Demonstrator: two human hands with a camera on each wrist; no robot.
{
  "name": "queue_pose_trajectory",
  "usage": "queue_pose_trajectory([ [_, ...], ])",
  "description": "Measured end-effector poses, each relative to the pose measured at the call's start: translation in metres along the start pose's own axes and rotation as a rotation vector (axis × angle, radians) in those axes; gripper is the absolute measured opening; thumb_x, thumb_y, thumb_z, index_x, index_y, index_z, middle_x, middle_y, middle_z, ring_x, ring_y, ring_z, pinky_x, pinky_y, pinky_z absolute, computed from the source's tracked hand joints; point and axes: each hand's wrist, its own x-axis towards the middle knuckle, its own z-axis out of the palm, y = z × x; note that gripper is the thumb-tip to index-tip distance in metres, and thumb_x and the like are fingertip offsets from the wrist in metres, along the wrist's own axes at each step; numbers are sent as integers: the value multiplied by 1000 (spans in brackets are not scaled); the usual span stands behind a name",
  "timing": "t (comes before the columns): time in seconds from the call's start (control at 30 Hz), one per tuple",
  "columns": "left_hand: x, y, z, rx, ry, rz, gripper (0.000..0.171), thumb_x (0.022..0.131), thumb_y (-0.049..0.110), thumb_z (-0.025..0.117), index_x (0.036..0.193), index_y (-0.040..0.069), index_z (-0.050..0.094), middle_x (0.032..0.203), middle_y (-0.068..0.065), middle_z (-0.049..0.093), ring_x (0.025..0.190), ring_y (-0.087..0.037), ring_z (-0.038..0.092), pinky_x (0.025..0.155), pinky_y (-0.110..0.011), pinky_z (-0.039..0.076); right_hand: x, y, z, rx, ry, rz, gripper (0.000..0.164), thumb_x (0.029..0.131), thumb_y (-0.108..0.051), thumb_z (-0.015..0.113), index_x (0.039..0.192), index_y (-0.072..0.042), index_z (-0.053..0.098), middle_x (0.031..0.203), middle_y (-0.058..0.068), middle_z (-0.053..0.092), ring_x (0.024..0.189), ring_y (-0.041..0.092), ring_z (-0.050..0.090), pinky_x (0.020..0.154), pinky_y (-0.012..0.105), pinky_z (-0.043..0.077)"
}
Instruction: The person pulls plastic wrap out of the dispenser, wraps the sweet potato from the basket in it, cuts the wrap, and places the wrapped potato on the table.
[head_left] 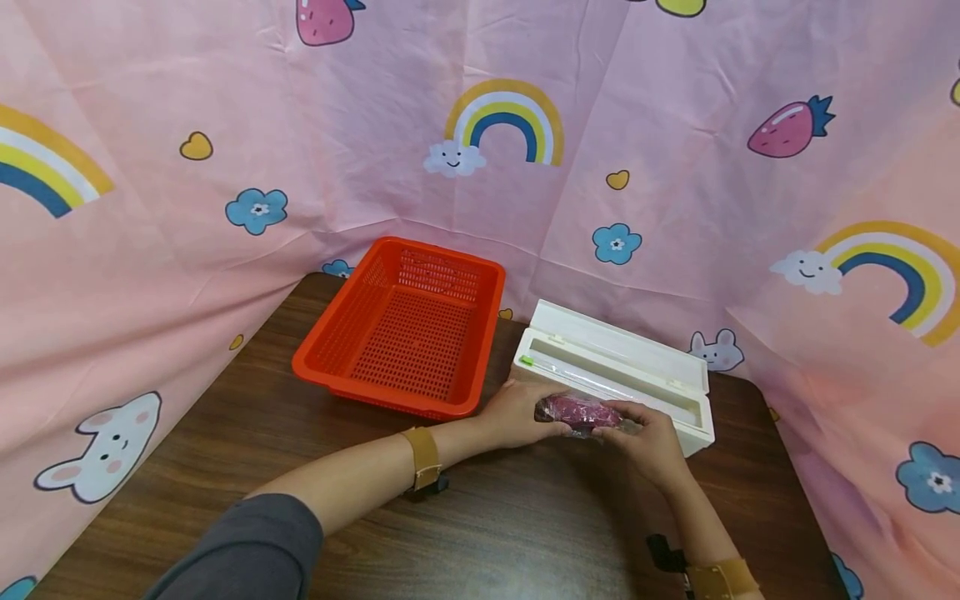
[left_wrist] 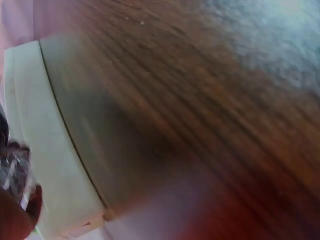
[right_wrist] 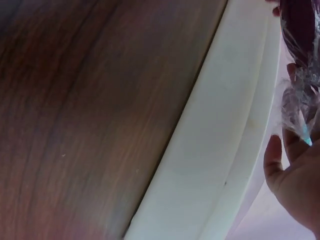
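A reddish-purple sweet potato [head_left: 581, 412], wrapped in clear cling film, is held in front of the white cling film dispenser [head_left: 693, 437]. My left hand [head_left: 517, 414] grips its left end, thumb below and fingers above. At the other end, my right hand [head_left: 651, 437] pinches the film and the tip between thumb and fingers. Bunched film [right_wrist: 298, 107] gathers near the right fingers in the right wrist view. Only part of my left hand [left_wrist: 15, 217] shows at the corner of the left wrist view. The dispenser's lid [head_left: 618, 337] stands raised, with a film roll [head_left: 615, 387] inside.
A red plastic basket [head_left: 318, 377] with a perforated floor stands to the left of the dispenser. A small green slider [head_left: 527, 361] sits at the dispenser's left end. Behind the dark wooden table [head_left: 480, 517] hangs a pink patterned cloth [head_left: 375, 150].
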Motion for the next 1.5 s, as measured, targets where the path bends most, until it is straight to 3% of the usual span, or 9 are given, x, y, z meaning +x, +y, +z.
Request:
queue_pose_trajectory([
  [0.13,0,-7,1,-37,-18,50,65,81,50,83,136,20,66,129,3,72,113,-11,69,98,-31,53,1,3,3,9,-51,20,44,84,-25,85,124,-12,73,114,8,77,90,14,61,74,22,52],
  [0.3,0,-16,3,83,-48,89,68,73,54,87,130,20,71,121,5,76,103,-11,71,94,-31,48,5,7,11,-97,-115,-14,44,81,-27,87,118,-8,74,110,9,78,94,15,69,76,26,55],
  [0.43,-1,-23,7,168,-85,92,64,70,58,87,122,23,76,110,9,78,94,-9,69,89,-31,44,7,10,20,-142,-169,10,38,78,-25,90,109,-9,76,101,5,77,89,14,69,76,28,54],
  [0.7,-2,-21,12,302,-170,59,62,71,62,85,123,28,75,112,11,76,99,-9,66,89,-30,44,4,16,30,-162,-210,48,36,76,-20,90,107,-11,72,99,4,78,89,12,70,78,31,54],
  [0.97,-1,-14,15,342,-186,48,55,77,56,82,124,28,74,111,8,76,101,-13,66,93,-34,46,3,13,30,-343,-185,13,40,75,-29,91,107,-13,73,96,0,73,84,12,62,75,35,51],
  [1.17,-2,-12,14,323,-184,49,85,74,61,83,147,24,57,133,-1,69,122,-20,63,106,-40,45,3,14,31,-415,-165,-49,43,73,-33,92,107,-13,75,97,-1,75,85,12,64,75,37,53],
  [1.27,-2,-10,12,288,-170,51,97,70,64,85,151,22,52,141,-1,65,132,-24,58,112,-43,44,2,13,29,-423,-160,-73,47,72,-35,93,109,-13,75,100,1,76,87,15,65,77,39,54],
  [1.4,-4,0,4,248,-146,61,94,78,65,79,154,21,46,150,-1,58,142,-26,50,117,-45,40,0,13,24,-434,-153,-112,53,74,-42,90,114,-12,75,106,3,76,96,21,69,83,45,56],
  [1.5,-8,15,-13,184,-134,63,85,87,62,71,156,21,43,153,-2,54,143,-25,48,117,-46,40,-1,11,19,-433,-145,-139,53,79,-45,86,118,-11,74,111,4,76,105,25,70,89,49,56],
])
